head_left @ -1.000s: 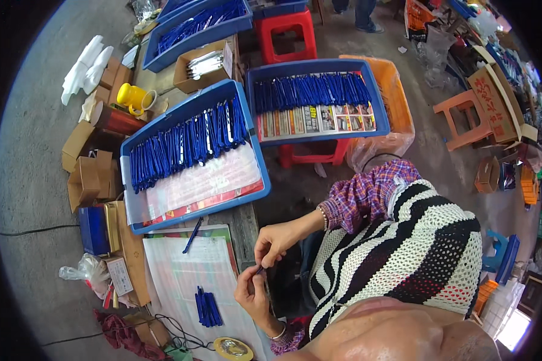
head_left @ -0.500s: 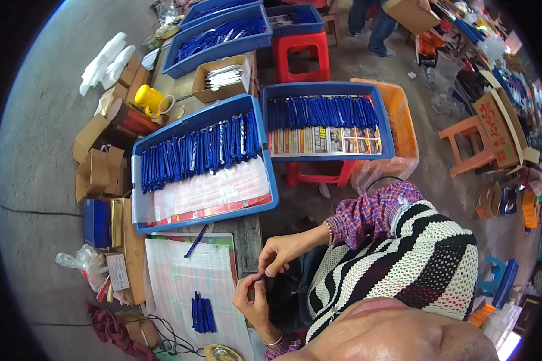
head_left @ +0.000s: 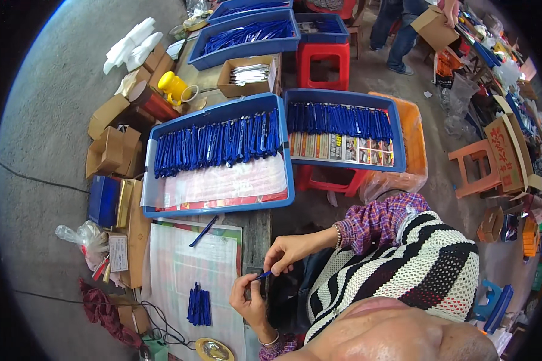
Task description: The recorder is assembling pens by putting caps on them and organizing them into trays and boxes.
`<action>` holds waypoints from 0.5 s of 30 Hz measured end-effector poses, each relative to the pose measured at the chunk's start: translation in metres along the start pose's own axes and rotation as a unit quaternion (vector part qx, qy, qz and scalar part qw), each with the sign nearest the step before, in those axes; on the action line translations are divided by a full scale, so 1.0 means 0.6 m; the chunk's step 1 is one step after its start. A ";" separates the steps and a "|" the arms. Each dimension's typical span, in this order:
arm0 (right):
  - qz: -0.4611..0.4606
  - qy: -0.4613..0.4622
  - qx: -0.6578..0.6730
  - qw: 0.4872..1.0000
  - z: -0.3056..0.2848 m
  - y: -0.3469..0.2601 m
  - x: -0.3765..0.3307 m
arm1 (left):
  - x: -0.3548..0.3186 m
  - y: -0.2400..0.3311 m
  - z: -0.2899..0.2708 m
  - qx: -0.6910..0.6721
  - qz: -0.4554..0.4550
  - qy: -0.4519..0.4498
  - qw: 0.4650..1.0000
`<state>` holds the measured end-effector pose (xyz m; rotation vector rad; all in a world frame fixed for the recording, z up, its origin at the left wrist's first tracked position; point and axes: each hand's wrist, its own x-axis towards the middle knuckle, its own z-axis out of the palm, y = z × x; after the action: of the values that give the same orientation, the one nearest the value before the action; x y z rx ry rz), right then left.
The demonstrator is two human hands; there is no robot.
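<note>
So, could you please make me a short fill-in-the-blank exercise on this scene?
1. The left hand and the right hand hold a thin stick coloured ____.
2. Of the lone stick and the bundle on the sheet, the one nearer the big tray is the ____.
3. The bin beside the newspaper-lined tray is coloured ____.

Missing words: blue; lone stick; orange.
</note>
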<state>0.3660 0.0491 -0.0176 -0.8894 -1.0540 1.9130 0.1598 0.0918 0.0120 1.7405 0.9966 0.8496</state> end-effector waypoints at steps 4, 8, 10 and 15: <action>-0.003 0.004 0.016 1.000 0.001 -0.001 0.001 | 0.000 0.008 0.003 -0.020 -0.028 -0.002 0.999; 0.005 0.002 -0.004 1.000 -0.001 0.002 0.004 | 0.000 0.013 0.003 -0.042 -0.048 0.000 0.998; 0.004 -0.001 -0.003 1.000 0.000 0.001 0.007 | -0.001 0.011 0.001 -0.037 -0.048 0.002 0.998; 0.001 0.005 0.009 1.000 -0.001 0.001 0.009 | 0.000 0.014 0.003 -0.033 -0.050 -0.004 0.998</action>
<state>0.3635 0.0537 -0.0196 -0.8904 -1.0295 1.9137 0.1635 0.0892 0.0196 1.6231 1.0292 0.8017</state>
